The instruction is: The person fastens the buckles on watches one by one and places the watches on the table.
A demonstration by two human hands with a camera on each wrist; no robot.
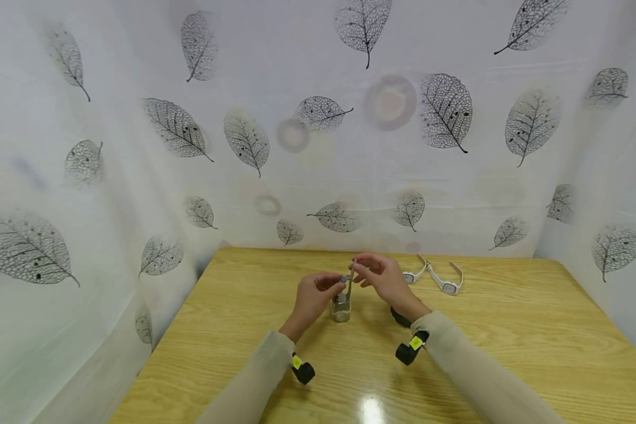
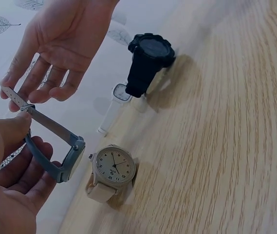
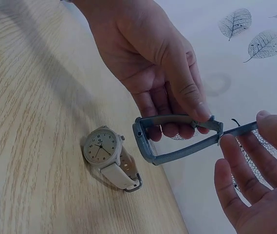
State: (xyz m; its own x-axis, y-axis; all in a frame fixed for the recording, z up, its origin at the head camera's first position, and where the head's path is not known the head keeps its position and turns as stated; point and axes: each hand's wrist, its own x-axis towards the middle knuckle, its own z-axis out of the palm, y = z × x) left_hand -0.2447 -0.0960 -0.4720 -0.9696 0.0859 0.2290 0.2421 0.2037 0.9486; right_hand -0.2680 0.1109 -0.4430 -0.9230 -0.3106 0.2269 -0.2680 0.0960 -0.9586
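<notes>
A blue-grey wristwatch (image 2: 53, 125) hangs between my two hands, its strap joined in a loop. My left hand (image 1: 310, 299) pinches the strap near the buckle between thumb and fingers. On the other side, my right hand (image 1: 386, 280) holds the tip of the strap (image 3: 243, 128), which passes through the buckle. The watch's dial faces away in the right wrist view, and only its edge shows in the left wrist view. Just below, a beige wristwatch (image 3: 101, 146) with a pale dial stands on the table.
Close to my right wrist is a black wristwatch (image 2: 153, 53), partly hidden by the arm in the head view. Two white wristwatches, one nearer (image 1: 449, 287) and one farther (image 1: 409, 277), lie beyond it on the wooden table (image 1: 233, 330). A leaf-patterned curtain (image 1: 275, 194) hangs behind.
</notes>
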